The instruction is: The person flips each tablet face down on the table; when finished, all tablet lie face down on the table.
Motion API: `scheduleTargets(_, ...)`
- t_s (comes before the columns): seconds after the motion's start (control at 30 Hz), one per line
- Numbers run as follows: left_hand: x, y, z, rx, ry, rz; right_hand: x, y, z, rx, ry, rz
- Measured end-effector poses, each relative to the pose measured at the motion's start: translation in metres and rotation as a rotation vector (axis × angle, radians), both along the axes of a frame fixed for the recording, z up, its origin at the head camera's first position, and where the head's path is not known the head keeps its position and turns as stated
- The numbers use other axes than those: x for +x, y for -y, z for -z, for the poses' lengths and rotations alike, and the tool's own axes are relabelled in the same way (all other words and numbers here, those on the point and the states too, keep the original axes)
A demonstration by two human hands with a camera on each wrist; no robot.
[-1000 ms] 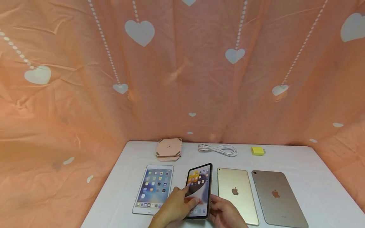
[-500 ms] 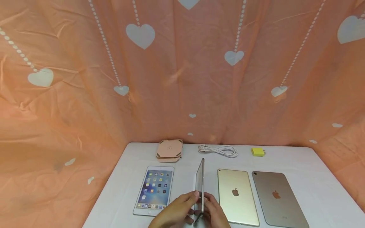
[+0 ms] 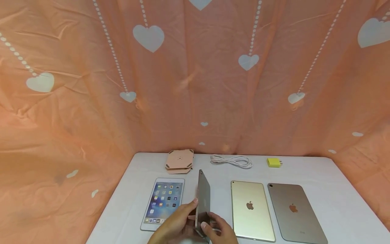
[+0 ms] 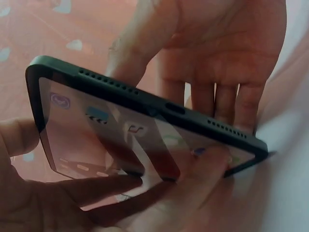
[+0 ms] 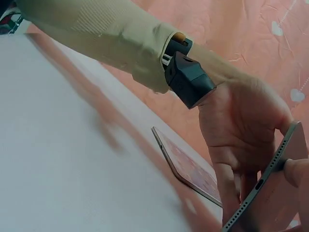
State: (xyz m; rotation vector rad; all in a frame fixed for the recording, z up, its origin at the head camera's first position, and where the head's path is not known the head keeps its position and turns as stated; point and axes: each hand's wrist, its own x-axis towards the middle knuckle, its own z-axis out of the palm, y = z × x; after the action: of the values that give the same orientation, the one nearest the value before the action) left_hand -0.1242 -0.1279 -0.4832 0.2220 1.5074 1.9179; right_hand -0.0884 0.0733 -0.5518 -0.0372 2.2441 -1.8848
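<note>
A grey tablet [image 3: 204, 203] stands tilted on edge between my hands, its back turned toward the right in the head view. My left hand [image 3: 175, 220] grips it from the screen side, thumb at its near edge. In the left wrist view its fingers [image 4: 188, 188] lie across the lit screen. My right hand [image 3: 220, 230] holds the lower part from the back side, its thumb on the back; in the left wrist view its palm shows behind the tablet's port edge. A white tablet [image 3: 164, 203] lies screen up beside my left hand.
Gold [image 3: 253, 210] and grey-brown [image 3: 295, 211] tablets lie face down to the right. Along the back of the white table [image 3: 329, 193] are a folded pink stand [image 3: 180, 159], a coiled white cable [image 3: 233, 161] and a yellow charger plug [image 3: 273, 162]. An orange curtain [image 3: 189, 112] hangs behind.
The held tablet has turned from screen toward the viewer, through edge-on, to showing its back, and has shifted slightly left. Both hands have turned with it; the right thumb now shows on the back.
</note>
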Motion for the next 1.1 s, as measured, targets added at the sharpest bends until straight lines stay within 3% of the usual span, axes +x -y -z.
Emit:
scheduleTargets(0.27, -0.001, 0.012, 0.001, 0.023, -0.054, -0.146, 0.005, 0.004, -0.012, 0.258, -0.153, 0.046)
scheduleTargets(0.57, -0.003, 0.019, 0.01, 0.008, -0.052, -0.167, 0.007, 0.006, -0.015, 0.505, -0.196, 0.071)
scheduleTargets(0.9, -0.012, 0.021, 0.022, -0.198, -0.134, -0.255, 0.003, 0.002, -0.019, 0.638, -0.253, 0.087)
scheduleTargets(1.1, -0.023, 0.013, 0.03, -0.381, -0.212, -0.295, -0.002, -0.003, -0.022, 0.682, -0.246, 0.104)
